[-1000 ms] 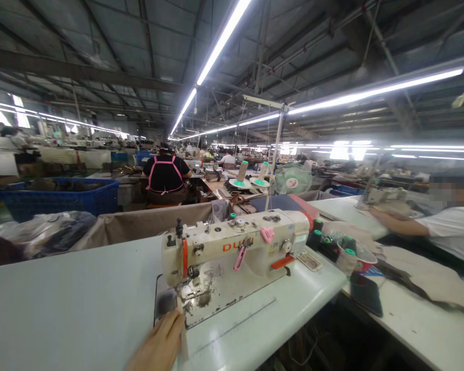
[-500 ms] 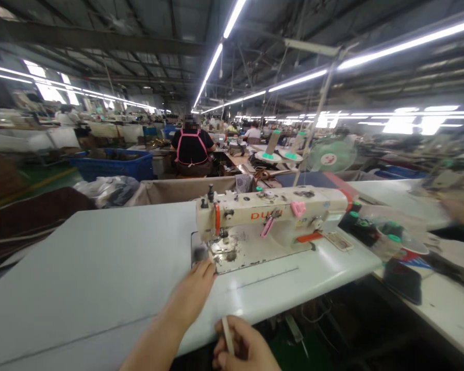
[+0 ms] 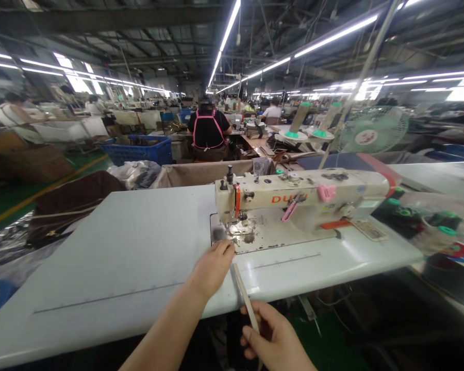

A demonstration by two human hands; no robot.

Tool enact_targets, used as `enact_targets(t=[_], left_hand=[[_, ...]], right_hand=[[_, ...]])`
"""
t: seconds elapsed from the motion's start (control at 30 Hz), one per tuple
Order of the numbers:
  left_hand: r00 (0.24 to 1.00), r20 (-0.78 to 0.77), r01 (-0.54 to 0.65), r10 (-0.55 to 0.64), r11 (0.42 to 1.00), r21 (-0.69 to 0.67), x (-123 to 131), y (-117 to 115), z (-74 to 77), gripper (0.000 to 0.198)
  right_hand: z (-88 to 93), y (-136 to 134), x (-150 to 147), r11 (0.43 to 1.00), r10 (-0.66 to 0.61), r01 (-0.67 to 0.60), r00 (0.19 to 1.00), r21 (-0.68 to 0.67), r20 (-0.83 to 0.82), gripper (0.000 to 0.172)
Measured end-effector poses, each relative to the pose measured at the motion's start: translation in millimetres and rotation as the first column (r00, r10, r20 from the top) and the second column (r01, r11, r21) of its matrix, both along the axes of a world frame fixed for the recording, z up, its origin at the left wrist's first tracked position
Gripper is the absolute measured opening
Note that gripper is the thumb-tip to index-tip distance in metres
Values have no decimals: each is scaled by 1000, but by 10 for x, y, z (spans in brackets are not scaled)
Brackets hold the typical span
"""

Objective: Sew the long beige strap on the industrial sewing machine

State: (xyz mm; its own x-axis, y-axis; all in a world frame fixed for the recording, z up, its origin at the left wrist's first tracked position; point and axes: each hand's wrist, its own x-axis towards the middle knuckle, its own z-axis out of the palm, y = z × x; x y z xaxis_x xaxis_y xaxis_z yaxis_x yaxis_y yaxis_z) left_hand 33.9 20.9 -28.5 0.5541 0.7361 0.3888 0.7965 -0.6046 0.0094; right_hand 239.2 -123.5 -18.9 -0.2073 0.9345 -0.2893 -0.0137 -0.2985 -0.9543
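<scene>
A cream sewing machine (image 3: pixel 301 203) with orange lettering stands on a white table (image 3: pixel 119 252). My left hand (image 3: pixel 212 268) rests on the table just in front of the machine's needle plate (image 3: pixel 242 234), fingers curled down onto the far end of a thin pale strip (image 3: pixel 244 296). The strip runs back toward me to my right hand (image 3: pixel 272 337), which is closed on its near end at the table's front edge.
Thread cones (image 3: pixel 296 121) and a green fan (image 3: pixel 373 135) stand behind the machine. A person in a black top with pink straps (image 3: pixel 208 131) sits ahead. A blue crate (image 3: pixel 139 149) and dark fabric piles (image 3: pixel 73 198) lie left. Cups and dark items (image 3: pixel 436 226) crowd the right table.
The view has swung left and down, so more of the table's left side shows. My right hand has come into view holding the strip, and both hands have risen in the picture.
</scene>
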Motion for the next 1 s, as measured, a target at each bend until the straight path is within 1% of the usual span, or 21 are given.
enact_targets(t=[0.1, 0.2, 0.27, 0.33, 0.37, 0.43, 0.5, 0.57, 0.6, 0.67, 0.77, 0.83, 0.9, 1.0], left_hand=[[1000, 17, 2, -2, 1000, 17, -4, 12, -32, 22], [997, 72, -19, 18, 1000, 15, -2, -4, -6, 24], [993, 114, -43, 42, 999, 7, -1, -30, 46, 35], [986, 159, -59, 58, 998, 4, 1, -62, 115, 51], [983, 175, -54, 51, 998, 11, 1, -79, 153, 57], [984, 179, 5, -12, 999, 38, 3, -110, 224, 60], [982, 153, 102, -112, 992, 72, 3, -129, 272, 54], [975, 139, 161, -173, 982, 94, -1, -130, 280, 41], [974, 147, 156, -170, 983, 100, -5, -125, 269, 35], [977, 179, 98, -112, 991, 86, -12, -108, 228, 31], [979, 204, 14, -20, 1000, 28, -18, -88, 179, 35], [980, 201, 3, -4, 1000, 4, -16, -86, 180, 33], [980, 197, 6, -6, 1000, 0, -14, -85, 197, 28], [982, 188, 4, -5, 1000, 10, -17, -71, 202, 24]], right_hand=[[91, 2, 99, 991, -35, 9, 981, 136, 193, 42], [148, 5, 168, 958, -109, 2, 927, 288, 359, 40], [164, 3, 183, 943, -91, -54, 908, 330, 409, 36], [158, 1, 178, 938, -52, -101, 906, 333, 421, 34], [146, 2, 171, 938, -34, -115, 908, 328, 417, 34], [111, 14, 155, 935, -7, -138, 914, 326, 406, 36], [81, 39, 146, 923, 13, -169, 911, 346, 411, 38], [86, 65, 151, 908, 5, -190, 897, 373, 443, 37], [108, 75, 157, 904, -6, -194, 885, 381, 466, 36], [185, 79, 176, 907, -24, -195, 861, 373, 507, 35], [323, 55, 201, 909, -31, -195, 850, 368, 526, 33], [380, 34, 212, 898, -65, -174, 857, 405, 512, 31], [401, 26, 221, 876, -117, -152, 854, 458, 507, 32], [397, 46, 241, 852, -168, -163, 815, 498, 554, 36]])
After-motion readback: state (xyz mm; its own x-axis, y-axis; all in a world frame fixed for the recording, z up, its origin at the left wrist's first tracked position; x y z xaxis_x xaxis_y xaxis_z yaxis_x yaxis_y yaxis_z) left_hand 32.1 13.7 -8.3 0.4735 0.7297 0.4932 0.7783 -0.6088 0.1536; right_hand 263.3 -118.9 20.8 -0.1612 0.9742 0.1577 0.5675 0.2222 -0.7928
